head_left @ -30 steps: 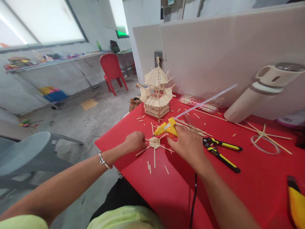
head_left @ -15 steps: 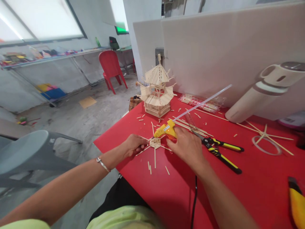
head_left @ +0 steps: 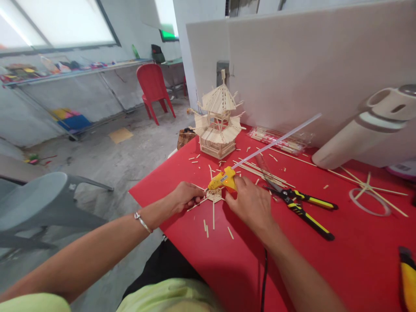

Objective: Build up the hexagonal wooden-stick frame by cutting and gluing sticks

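Note:
My right hand (head_left: 251, 206) is closed around a yellow hot glue gun (head_left: 223, 180) with a long clear glue stick (head_left: 279, 139) sticking out behind it. The gun's nozzle points down at a small hexagonal stick piece (head_left: 214, 195) with spokes, lying flat on the red table (head_left: 325, 260). My left hand (head_left: 186, 196) is closed in a pinch on the left side of that stick piece, holding it against the table. A finished stick pagoda model (head_left: 218, 121) stands farther back.
Yellow-and-black cutters (head_left: 302, 204) lie right of my hand. Long sticks (head_left: 260, 171), short offcuts, a clear packet (head_left: 279, 139), a ring (head_left: 368, 202) and a white flask (head_left: 360, 130) are on the table. A white partition (head_left: 308, 65) stands behind. A grey chair (head_left: 45, 203) is at left.
The glue gun's nozzle came down and left onto the hexagonal piece. My left hand shifted from a fist beside it to pinching its edge. The view drifted slightly.

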Demonstrator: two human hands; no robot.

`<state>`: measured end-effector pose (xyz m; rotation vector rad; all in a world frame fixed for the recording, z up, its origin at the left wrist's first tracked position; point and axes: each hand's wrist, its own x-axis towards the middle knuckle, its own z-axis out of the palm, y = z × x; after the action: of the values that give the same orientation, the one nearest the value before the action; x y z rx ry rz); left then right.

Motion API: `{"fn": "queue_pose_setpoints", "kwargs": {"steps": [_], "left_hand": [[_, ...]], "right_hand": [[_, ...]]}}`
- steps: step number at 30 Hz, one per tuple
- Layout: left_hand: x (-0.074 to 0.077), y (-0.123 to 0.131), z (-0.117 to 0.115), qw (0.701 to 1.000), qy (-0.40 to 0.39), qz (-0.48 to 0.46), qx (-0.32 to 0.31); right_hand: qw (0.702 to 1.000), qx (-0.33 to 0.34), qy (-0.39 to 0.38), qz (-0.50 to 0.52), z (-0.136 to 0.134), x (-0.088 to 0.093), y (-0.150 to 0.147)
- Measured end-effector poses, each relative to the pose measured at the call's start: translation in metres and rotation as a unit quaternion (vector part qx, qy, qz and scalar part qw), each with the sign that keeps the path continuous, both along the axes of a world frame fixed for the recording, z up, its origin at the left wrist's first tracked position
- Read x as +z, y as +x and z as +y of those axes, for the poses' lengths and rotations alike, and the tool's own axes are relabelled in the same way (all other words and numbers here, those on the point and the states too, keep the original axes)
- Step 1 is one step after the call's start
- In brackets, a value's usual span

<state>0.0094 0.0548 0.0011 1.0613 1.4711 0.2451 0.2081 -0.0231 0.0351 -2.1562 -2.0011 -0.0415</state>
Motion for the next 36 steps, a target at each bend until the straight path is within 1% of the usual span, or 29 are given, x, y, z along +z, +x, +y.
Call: {"fn": "queue_pose_setpoints", "kwargs": {"steps": [8, 15, 20, 27, 31, 36], "left_hand": [[-0.006, -0.002, 0.001, 1.000, 0.009, 0.002, 0.003], [-0.002, 0.001, -0.001, 1.000, 0.018, -0.017, 0.009], [-0.003, 0.000, 0.000, 1.000, 0.011, 0.019, 0.007], [-0.004, 0.000, 0.000, 0.999, 0.015, 0.041, 0.004], [-0.003, 0.001, -0.001, 0.999, 0.026, 0.023, 0.002], [-0.003, 0.002, -0.003, 0.999, 0.033, -0.010, 0.016]], "right_hand": [[1.000, 0.000, 0.014, -0.007, 0.001, -0.005, -0.002], [1.000, 0.002, 0.009, 0.003, 0.001, -0.007, -0.002], [1.000, -0.003, 0.015, 0.000, 0.001, -0.009, -0.003], [1.000, -0.004, 0.024, -0.007, 0.001, -0.011, -0.001], [1.000, -0.004, 0.022, -0.006, 0.001, -0.011, 0.000], [1.000, -0.007, 0.020, -0.004, 0.002, -0.010, -0.001]]}}
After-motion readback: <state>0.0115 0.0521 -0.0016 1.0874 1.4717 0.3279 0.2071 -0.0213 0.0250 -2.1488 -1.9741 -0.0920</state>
